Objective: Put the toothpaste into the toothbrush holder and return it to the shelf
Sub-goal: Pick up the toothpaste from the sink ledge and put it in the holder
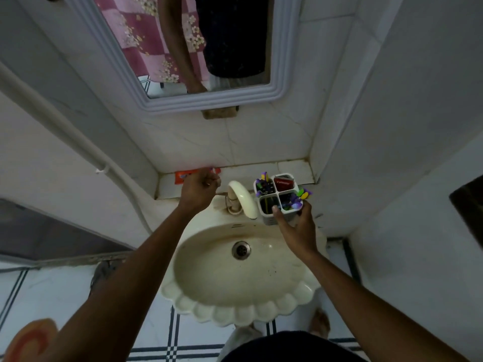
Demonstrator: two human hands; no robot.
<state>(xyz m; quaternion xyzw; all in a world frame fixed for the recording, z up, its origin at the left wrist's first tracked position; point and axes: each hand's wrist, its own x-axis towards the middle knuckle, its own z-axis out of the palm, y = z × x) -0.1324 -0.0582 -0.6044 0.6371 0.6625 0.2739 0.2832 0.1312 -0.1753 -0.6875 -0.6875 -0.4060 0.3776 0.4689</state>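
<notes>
An orange-red toothpaste tube (180, 177) lies flat on the tiled shelf (264, 169) behind the sink, at its left end. My left hand (200, 188) is over the tube's right part with fingers curled down on it; whether it grips the tube is unclear. A white four-compartment toothbrush holder (277, 205) with several purple and green brushes and a red pack is held up over the sink's back right edge. My right hand (295, 226) grips the holder from below and the side.
A cream tap (241, 195) stands between my hands, above the scalloped cream sink (235, 283). A white-framed mirror (274, 87) hangs above the shelf. White walls close in on both sides; a white pipe (78, 142) runs down the left wall.
</notes>
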